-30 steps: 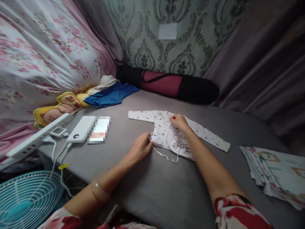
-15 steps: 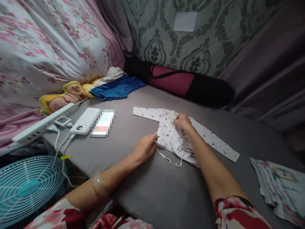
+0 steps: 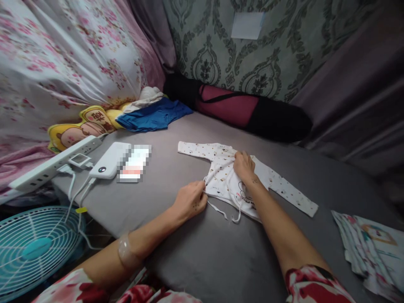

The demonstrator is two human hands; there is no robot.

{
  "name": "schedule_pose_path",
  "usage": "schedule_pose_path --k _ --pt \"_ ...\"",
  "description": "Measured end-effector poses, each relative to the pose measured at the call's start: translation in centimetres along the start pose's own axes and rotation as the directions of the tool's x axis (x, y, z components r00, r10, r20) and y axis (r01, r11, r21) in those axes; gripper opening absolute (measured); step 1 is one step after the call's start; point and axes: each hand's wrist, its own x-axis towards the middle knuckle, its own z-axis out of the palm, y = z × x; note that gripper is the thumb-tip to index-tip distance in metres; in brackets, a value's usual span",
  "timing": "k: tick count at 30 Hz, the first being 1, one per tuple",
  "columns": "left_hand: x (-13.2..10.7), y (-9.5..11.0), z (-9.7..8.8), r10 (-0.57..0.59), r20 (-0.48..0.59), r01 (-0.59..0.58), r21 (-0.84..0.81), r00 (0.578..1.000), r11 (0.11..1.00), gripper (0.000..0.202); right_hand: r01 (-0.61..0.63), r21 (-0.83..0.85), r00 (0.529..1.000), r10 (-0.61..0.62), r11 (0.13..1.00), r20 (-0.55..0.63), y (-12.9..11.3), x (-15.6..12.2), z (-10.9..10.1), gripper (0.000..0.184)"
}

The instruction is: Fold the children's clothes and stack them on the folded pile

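A small white baby shirt (image 3: 221,168) with a scattered print and tie strings lies spread on the grey sheet (image 3: 195,261), its sleeves out to both sides. My left hand (image 3: 191,198) pinches the shirt's lower left edge, fingers closed. My right hand (image 3: 244,166) grips the cloth near the neckline at the upper middle, fingers closed, and my forearm covers part of the printed drawing on the front. Two white strings hang loose from the bottom edge onto the sheet.
Left are a power strip (image 3: 59,162), a white power bank (image 3: 109,162), a blurred phone (image 3: 135,164) and a blue fan (image 3: 38,250). Blue cloth (image 3: 154,115) and a long black-and-maroon bag (image 3: 233,105) lie behind. Folded packets (image 3: 372,248) sit at the right.
My left hand has shifted slightly left and down, drawing the shirt's lower left edge with it. My right hand has moved a little right, and the front cloth shows pulled creases.
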Motion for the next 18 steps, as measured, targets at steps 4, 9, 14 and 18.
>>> schedule_pose_path --k 4,9,14,18 --pt "0.0 -0.1 -0.1 0.129 -0.121 -0.123 0.057 0.984 0.991 0.018 0.111 -0.023 0.99 -0.112 0.994 -0.084 -0.5 -0.9 -0.7 0.036" --pt "0.2 -1.1 1.3 0.367 -0.045 -0.36 0.124 0.929 0.925 0.043 0.316 0.079 0.949 -0.315 0.945 -0.03 -3.8 -2.9 0.0 0.053" --pt "-0.2 -1.2 2.0 0.303 0.061 -0.309 0.173 0.951 0.935 0.052 0.28 0.189 0.939 -0.31 0.941 0.151 -5.5 -3.8 1.7 0.065" --pt "-0.3 -0.9 1.3 0.32 0.019 -0.318 0.173 0.947 0.932 0.047 0.292 0.255 0.915 -0.347 0.922 0.208 -4.7 -2.8 0.9 0.064"
